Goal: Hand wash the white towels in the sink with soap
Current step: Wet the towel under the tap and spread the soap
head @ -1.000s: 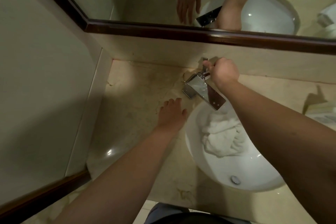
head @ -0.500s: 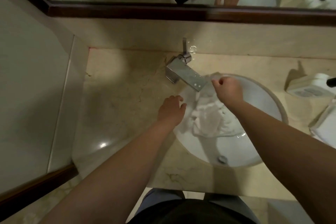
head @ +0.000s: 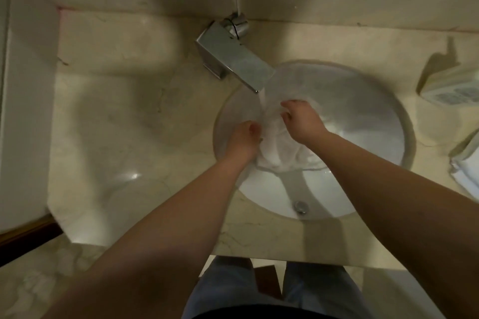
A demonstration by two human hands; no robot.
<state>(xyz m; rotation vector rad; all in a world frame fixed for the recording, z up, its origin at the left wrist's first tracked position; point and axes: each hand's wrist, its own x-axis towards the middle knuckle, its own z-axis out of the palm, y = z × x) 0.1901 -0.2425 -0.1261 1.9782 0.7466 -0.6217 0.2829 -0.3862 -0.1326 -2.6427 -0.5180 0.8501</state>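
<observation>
Head view: blurred hands (head: pixel 274 129) seemingly grip the towel (head: pixel 280 147), fingertips hidden.

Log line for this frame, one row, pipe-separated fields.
phase: wetting | left hand: grips white towel | right hand: grips white towel | faucet: running onto towel | sink: towel inside | soap: not visible

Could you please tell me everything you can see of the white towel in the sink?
The towel is white cloth, looks wet, and lies bunched and creased in the left half of the sink, below the faucet. Water from the spout falls onto its upper edge. The left hand holds its left side; the right hand grips its top folds. Its lower edge shows a thin hem. Motion blur hides the weave.
</observation>
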